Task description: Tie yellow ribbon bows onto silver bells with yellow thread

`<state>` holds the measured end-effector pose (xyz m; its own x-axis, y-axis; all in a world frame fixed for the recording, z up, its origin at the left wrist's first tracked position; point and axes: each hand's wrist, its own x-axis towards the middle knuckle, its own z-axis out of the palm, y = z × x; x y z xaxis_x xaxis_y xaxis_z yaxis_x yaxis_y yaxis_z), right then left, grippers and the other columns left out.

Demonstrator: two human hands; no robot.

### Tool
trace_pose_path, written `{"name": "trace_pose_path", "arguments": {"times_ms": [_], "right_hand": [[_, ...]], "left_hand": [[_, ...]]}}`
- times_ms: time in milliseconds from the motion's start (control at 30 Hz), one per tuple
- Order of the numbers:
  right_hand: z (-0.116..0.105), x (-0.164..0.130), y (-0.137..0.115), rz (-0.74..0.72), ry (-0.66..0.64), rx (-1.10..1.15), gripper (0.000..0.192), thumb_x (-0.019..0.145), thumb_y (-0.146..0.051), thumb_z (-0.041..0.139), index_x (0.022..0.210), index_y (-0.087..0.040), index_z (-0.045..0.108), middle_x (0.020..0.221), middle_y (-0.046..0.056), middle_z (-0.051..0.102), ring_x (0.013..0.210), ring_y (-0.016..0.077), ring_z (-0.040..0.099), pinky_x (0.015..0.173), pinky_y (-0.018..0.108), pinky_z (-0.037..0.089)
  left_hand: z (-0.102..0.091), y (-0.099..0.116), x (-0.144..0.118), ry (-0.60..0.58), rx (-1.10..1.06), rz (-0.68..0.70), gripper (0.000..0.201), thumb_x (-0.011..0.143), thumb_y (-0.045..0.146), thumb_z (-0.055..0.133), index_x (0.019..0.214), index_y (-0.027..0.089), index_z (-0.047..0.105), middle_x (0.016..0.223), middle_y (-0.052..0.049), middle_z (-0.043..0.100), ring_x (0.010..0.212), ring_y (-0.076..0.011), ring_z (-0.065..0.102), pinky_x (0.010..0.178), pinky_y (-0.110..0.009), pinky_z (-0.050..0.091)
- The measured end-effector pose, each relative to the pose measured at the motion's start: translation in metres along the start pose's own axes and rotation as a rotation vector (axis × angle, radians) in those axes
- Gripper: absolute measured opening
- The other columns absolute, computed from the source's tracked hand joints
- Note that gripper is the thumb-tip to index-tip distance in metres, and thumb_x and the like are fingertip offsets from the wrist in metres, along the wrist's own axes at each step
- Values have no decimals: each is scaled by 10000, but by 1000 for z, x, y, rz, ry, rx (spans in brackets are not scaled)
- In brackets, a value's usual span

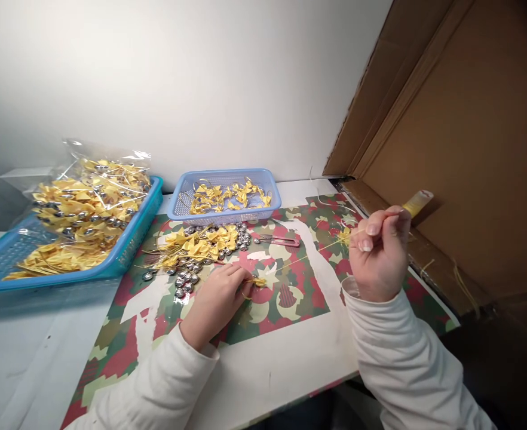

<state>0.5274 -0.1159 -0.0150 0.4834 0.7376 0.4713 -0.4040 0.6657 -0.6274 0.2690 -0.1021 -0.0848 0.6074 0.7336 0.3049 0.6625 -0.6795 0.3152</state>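
My left hand (216, 298) rests on the camouflage-patterned mat (290, 298) and pinches a small yellow ribbon bow (259, 280) at its fingertips. A thin gold thread (306, 258) runs taut from that bow up to my right hand (377, 254), which is raised above the mat with its fingers closed on the thread's other end. Just left of my left hand lies a pile of yellow bows (201, 242) mixed with several shiny silver beads (185, 280).
A small light-blue basket (178, 206) with yellow bows stands at the back. A larger teal tray (131, 251) holds bagged bows at the left. Pink-handled scissors (279, 240) lie behind the hands. A cardboard panel (460, 149) walls off the right, with a yellow-capped tube (418, 202) against it.
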Motion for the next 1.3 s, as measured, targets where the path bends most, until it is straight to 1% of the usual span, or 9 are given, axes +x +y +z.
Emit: {"name": "trace_pose_path", "arguments": {"times_ms": [233, 367, 467, 600, 667, 767, 833, 967, 1300], "right_hand": [[19, -8, -9, 58, -287, -55, 57, 859, -276, 693, 876, -268, 640, 643, -79, 636, 439, 49, 546, 405, 147, 470], [44, -17, -18, 152, -567, -86, 35, 937, -254, 581, 941, -239, 612, 714, -35, 673, 559, 87, 651, 510, 209, 545], [64, -14, -13, 187, -700, -122, 46, 940, -271, 571, 938, -227, 586, 754, -15, 692, 606, 101, 675, 514, 214, 534], [77, -2, 14, 191, -645, -268, 136, 895, -349, 606, 896, -219, 567, 799, -1, 696, 647, 105, 664, 493, 199, 484], [72, 0, 32, 185, -572, -419, 131, 868, -328, 622, 847, -205, 581, 752, -8, 676, 648, 100, 636, 533, 204, 480], [56, -10, 54, 211, -604, -642, 86, 848, -256, 606, 795, -189, 615, 698, -7, 643, 654, 114, 608, 574, 228, 471], [46, -22, 62, 228, -674, -669, 72, 830, -218, 601, 776, -181, 629, 699, 4, 653, 654, 126, 609, 578, 242, 466], [38, -39, 65, 201, -748, -613, 76, 814, -217, 623, 766, -175, 666, 708, 21, 680, 640, 131, 606, 605, 266, 478], [39, -43, 80, 494, -524, -463, 232, 762, -395, 710, 800, -167, 694, 744, 37, 698, 641, 132, 619, 590, 259, 513]], "left_hand": [[-8, -18, 2, -60, -53, 22, 224, 904, 151, 440, 900, 194, 659, 902, -71, 713, 830, -225, 614, 738, -362, 489], [-39, -23, 2, 3, -205, 44, 532, 778, 5, 419, 1209, 238, 626, 1263, -72, 645, 1154, -256, 555, 979, -433, 444], [-61, -1, 9, 41, -482, -23, 479, 840, 131, 518, 1294, 269, 578, 1318, -66, 610, 1236, -268, 524, 1042, -420, 415], [-63, 32, 29, -201, -1097, -35, 241, 887, 351, 586, 1040, 202, 696, 984, -86, 708, 989, -239, 647, 873, -344, 511], [-53, 34, 39, -51, -1541, -134, 357, 919, 429, 521, 694, 178, 638, 570, -3, 566, 652, -163, 623, 676, -275, 518], [-35, 19, 46, 333, -1907, -373, 267, 863, 324, 636, 644, 183, 576, 547, 52, 518, 550, -88, 554, 612, -204, 489], [-26, 8, 44, 446, -1853, -544, 171, 834, 309, 671, 722, 184, 641, 696, 13, 656, 685, -109, 632, 691, -220, 511], [-17, 5, 33, 243, -1454, -530, 279, 849, 413, 633, 964, 179, 731, 1027, -77, 736, 981, -213, 653, 846, -300, 497], [-21, 20, 23, -110, -964, -306, 376, 880, 441, 521, 698, 157, 687, 705, -39, 676, 665, -163, 584, 650, -266, 464]]}}
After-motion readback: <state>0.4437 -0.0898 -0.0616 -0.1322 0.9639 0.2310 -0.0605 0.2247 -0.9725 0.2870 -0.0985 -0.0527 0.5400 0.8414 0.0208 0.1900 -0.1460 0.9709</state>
